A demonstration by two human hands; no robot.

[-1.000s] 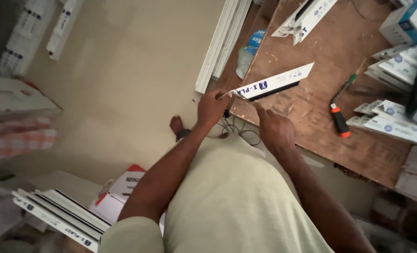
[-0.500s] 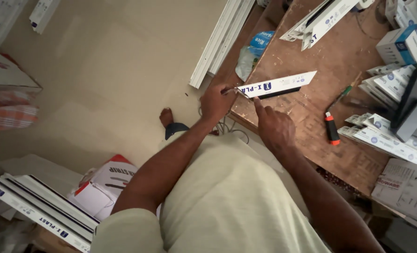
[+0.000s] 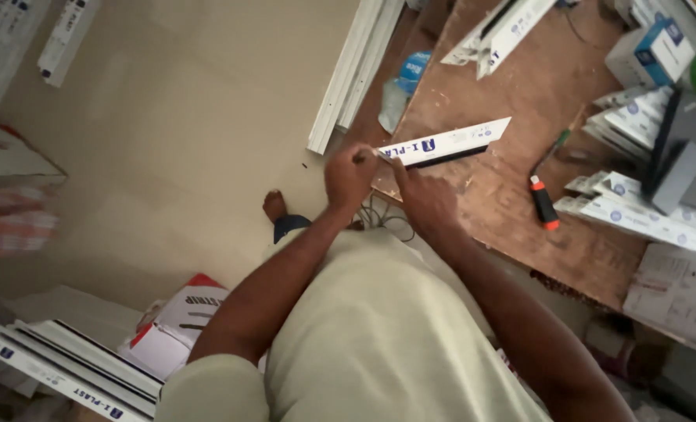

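At the near edge of the worktop [image 3: 473, 195] both hands have slid a bit left: left hand [image 3: 349, 173] fisted, right hand [image 3: 425, 199] pinching the white trim strip's [image 3: 450, 142] end, otherwise same spot.

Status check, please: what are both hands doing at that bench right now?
Left hand and right hand both gripping white strip's near end. Screwdriver lies apart, nothing blocking.

The light is soft and rather dim, warm in colour, without hard glare. The wooden table [image 3: 504, 187] is the brightest part; below it, the near corner falls into dark shadow. Left of the table, the floor [image 3: 176, 141] is evenly lit. Far from the table, the edges look blurred and stretched. The whole picture is slightly soft.
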